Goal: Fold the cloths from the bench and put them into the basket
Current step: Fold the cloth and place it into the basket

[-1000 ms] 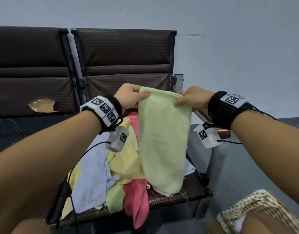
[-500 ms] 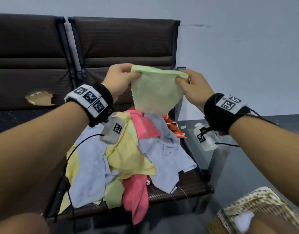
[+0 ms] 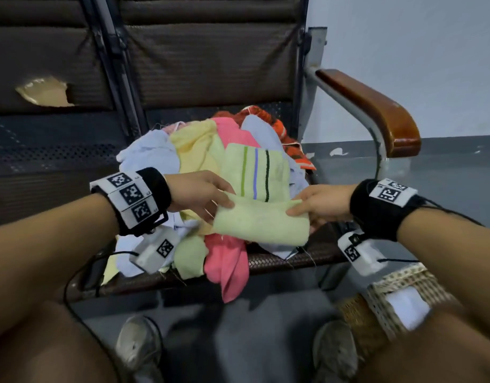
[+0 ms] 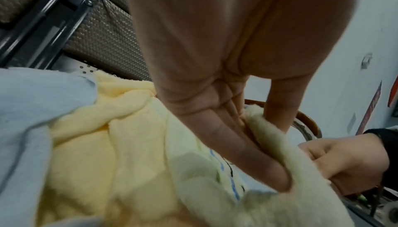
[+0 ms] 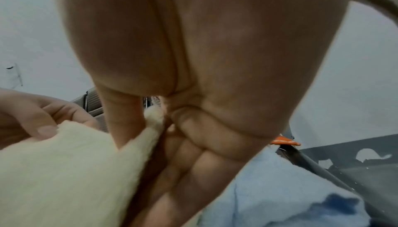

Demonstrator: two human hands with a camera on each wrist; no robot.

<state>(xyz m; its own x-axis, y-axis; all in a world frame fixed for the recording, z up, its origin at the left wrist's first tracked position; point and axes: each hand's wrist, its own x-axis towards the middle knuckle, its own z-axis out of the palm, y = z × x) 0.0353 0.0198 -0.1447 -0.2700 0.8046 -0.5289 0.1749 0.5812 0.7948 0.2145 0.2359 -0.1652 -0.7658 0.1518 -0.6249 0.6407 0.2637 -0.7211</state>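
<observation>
Pale green cloth (image 3: 261, 217), folded over on itself, hangs between the two hands above the heap on the counter (image 3: 293, 261). Its upper layer shows three thin stripes, green, blue and black, and its lower fold faces the person. The left hand (image 3: 198, 193) pinches the cloth's left edge, thumb on top and fingers (image 4: 241, 152) running along under the fold; the left wrist view shows the thumb pressed into the fuzzy edge. The right hand (image 3: 320, 203) pinches the right edge in the same way, thumb over the fabric and curled fingers (image 5: 206, 147) beneath it. Both wrists wear black bands with white marker tags.

Under the held cloth lies the pile of cloths (image 3: 188, 161): pale blue pieces to the left and right, a yellow one in the middle, a pink one (image 3: 227, 261) spilling over the front edge of the seat, a small green piece beside it, and an orange patterned one (image 3: 279, 125) at the back. The counter has dark woven seats and backs; the left back panel has a torn hole (image 3: 45, 92), and a brown wooden armrest (image 3: 376, 109) on a grey metal bar ends it on the right.

On the floor at lower right stands the woven basket (image 3: 384, 302), partly hidden by the right forearm, with something white (image 3: 404, 302) inside. Two shoes show at the bottom edge, blurred.
</observation>
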